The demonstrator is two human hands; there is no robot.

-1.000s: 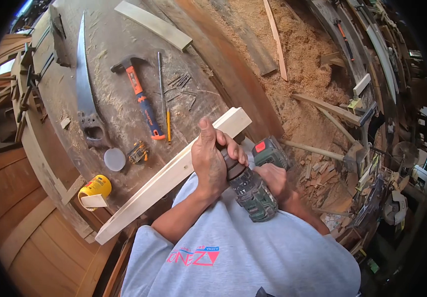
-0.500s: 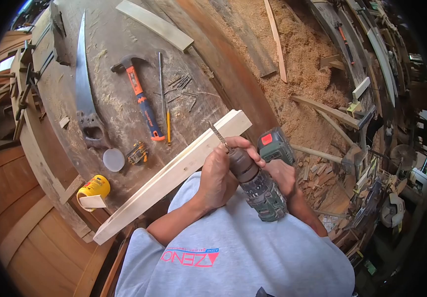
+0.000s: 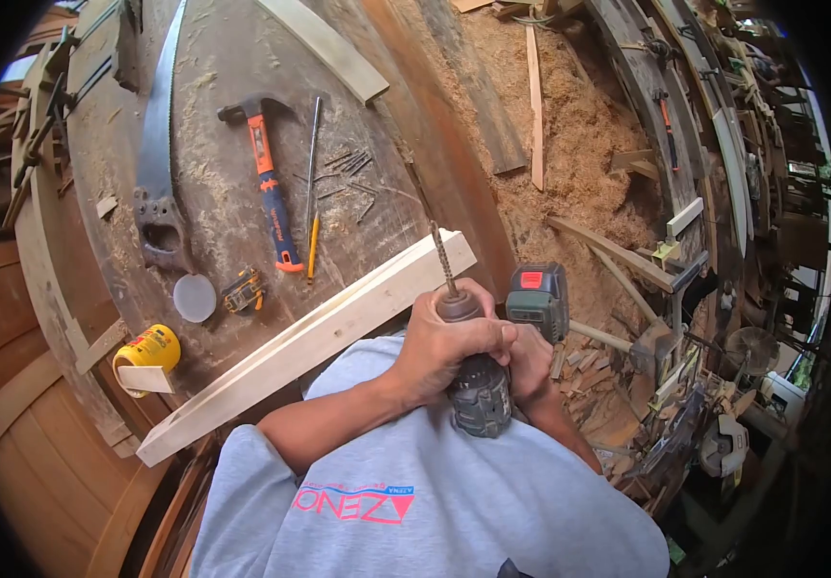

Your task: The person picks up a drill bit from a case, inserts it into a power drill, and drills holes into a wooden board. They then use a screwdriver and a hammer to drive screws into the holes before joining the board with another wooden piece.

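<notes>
A cordless drill (image 3: pixel 481 400) is held against my shirt, its long drill bit (image 3: pixel 441 258) pointing away from me. My left hand (image 3: pixel 444 342) wraps round the drill's chuck. My right hand (image 3: pixel 529 364) grips the handle, partly hidden behind the drill, with the battery (image 3: pixel 539 301) showing beyond it. Just past my hands, pale wooden strips (image 3: pixel 333 328) lie side by side across the bench edge, and the bit tip appears in front of their right end.
On the workbench (image 3: pixel 223 164) lie a handsaw (image 3: pixel 158 125), a claw hammer (image 3: pixel 271 183), a pencil (image 3: pixel 313 246), several nails (image 3: pixel 348 162), a tape measure (image 3: pixel 243 290), a round lid (image 3: pixel 195 299) and a yellow tub (image 3: pixel 155 349). Sawdust (image 3: pixel 569 125) covers the ground to the right.
My left fingers have moved from the front of the chuck and bit base to wrap round the chuck. The drill has turned, so its bit points more straight ahead.
</notes>
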